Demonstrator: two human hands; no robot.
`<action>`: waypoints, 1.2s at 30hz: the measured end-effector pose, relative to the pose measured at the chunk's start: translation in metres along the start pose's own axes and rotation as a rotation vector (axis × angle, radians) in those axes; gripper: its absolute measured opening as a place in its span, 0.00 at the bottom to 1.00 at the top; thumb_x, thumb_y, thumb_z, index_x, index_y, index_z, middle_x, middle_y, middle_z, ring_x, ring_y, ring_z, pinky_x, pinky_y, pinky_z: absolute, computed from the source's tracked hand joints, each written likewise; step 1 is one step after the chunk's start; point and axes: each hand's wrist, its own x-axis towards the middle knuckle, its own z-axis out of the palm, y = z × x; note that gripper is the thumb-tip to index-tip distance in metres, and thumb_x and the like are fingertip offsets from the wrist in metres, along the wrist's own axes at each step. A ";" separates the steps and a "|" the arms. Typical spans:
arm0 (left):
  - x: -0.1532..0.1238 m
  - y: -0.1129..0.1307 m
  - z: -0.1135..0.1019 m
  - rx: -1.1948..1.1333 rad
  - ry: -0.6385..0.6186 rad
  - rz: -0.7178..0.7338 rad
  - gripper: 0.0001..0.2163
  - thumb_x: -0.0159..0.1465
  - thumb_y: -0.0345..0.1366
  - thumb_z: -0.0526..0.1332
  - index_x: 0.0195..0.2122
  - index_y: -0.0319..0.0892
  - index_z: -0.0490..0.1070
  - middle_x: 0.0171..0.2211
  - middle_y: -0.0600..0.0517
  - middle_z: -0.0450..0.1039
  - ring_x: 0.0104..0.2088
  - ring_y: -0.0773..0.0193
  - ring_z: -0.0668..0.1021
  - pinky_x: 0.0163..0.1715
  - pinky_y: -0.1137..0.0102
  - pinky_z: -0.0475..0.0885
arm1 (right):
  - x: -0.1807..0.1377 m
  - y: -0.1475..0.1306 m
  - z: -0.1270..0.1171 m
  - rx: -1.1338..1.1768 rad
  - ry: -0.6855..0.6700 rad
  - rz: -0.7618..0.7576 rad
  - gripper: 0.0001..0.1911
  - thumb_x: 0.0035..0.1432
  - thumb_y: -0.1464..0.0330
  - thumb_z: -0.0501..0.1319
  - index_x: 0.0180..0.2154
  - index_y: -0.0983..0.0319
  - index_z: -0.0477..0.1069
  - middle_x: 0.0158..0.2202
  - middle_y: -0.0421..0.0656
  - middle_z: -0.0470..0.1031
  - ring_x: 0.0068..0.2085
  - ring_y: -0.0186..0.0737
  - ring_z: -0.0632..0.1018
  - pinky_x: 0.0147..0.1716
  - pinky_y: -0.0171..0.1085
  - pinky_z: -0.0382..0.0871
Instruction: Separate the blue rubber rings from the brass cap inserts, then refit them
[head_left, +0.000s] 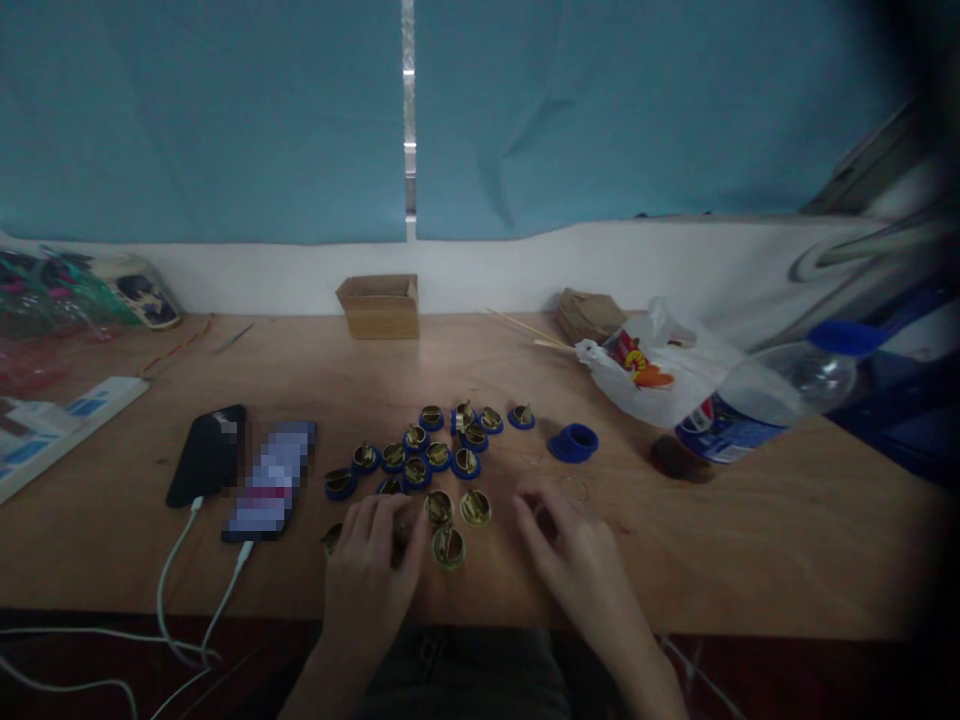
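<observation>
Several round pin badges (415, 473) lie on the wooden table, brass-coloured backs and clasps facing up. Most sit in blue rims; a few nearer ones, such as a plain badge (448, 547), show no blue. My left hand (371, 550) is at the near left of this group, fingers bent around a brassy badge that shows partly between thumb and forefinger. Its thumb tip is beside another badge (439, 508). To the right, my right hand (574, 550) rests low over the table with fingers curled in; whatever they hold is hidden. Beyond it stands a blue ring-shaped piece (574, 442).
Two phones, one black (204, 458) and one with a lit screen (271, 480), lie left with white cables. A power strip (67, 435) is farther left. At the back stands a cardboard box (381, 308). A plastic bag (652, 365) and cola bottle (739, 410) are right.
</observation>
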 end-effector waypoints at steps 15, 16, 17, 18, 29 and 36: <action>0.033 0.005 -0.022 -0.167 0.110 -0.113 0.06 0.66 0.35 0.59 0.32 0.44 0.66 0.43 0.46 0.76 0.46 0.55 0.77 0.44 0.60 0.75 | 0.013 -0.034 0.008 0.321 0.060 0.011 0.09 0.65 0.67 0.56 0.33 0.60 0.71 0.28 0.39 0.74 0.28 0.37 0.75 0.28 0.35 0.65; 0.030 0.013 -0.023 -0.319 0.145 -0.150 0.04 0.66 0.34 0.59 0.33 0.44 0.67 0.46 0.46 0.77 0.48 0.56 0.78 0.45 0.60 0.75 | 0.011 -0.039 0.010 0.377 0.059 0.028 0.09 0.65 0.66 0.56 0.33 0.59 0.71 0.27 0.39 0.73 0.28 0.36 0.74 0.28 0.34 0.65; 0.025 0.020 -0.023 -0.489 0.161 -0.188 0.05 0.67 0.34 0.59 0.32 0.44 0.67 0.48 0.46 0.77 0.49 0.56 0.79 0.47 0.60 0.75 | 0.008 -0.044 0.013 0.449 0.040 0.037 0.09 0.65 0.66 0.56 0.33 0.59 0.71 0.26 0.38 0.72 0.27 0.36 0.74 0.27 0.33 0.65; 0.021 0.027 -0.023 -0.638 0.189 -0.233 0.06 0.66 0.34 0.59 0.31 0.44 0.67 0.49 0.45 0.77 0.48 0.55 0.80 0.46 0.60 0.77 | 0.005 -0.050 0.016 0.534 0.002 0.041 0.08 0.65 0.65 0.56 0.35 0.59 0.71 0.26 0.37 0.71 0.27 0.35 0.73 0.27 0.33 0.65; 0.016 0.047 -0.031 -1.241 -0.043 -0.585 0.08 0.61 0.38 0.66 0.40 0.43 0.73 0.47 0.45 0.79 0.47 0.55 0.81 0.44 0.65 0.78 | -0.007 -0.047 0.023 0.727 -0.179 0.032 0.08 0.66 0.65 0.56 0.41 0.58 0.73 0.32 0.39 0.74 0.34 0.37 0.75 0.34 0.34 0.68; 0.017 0.048 -0.027 -1.291 0.004 -0.608 0.17 0.52 0.31 0.71 0.43 0.44 0.74 0.39 0.49 0.78 0.41 0.59 0.81 0.39 0.69 0.78 | -0.005 -0.045 0.017 0.666 -0.084 -0.080 0.11 0.65 0.68 0.56 0.48 0.54 0.72 0.40 0.41 0.75 0.36 0.37 0.76 0.36 0.35 0.72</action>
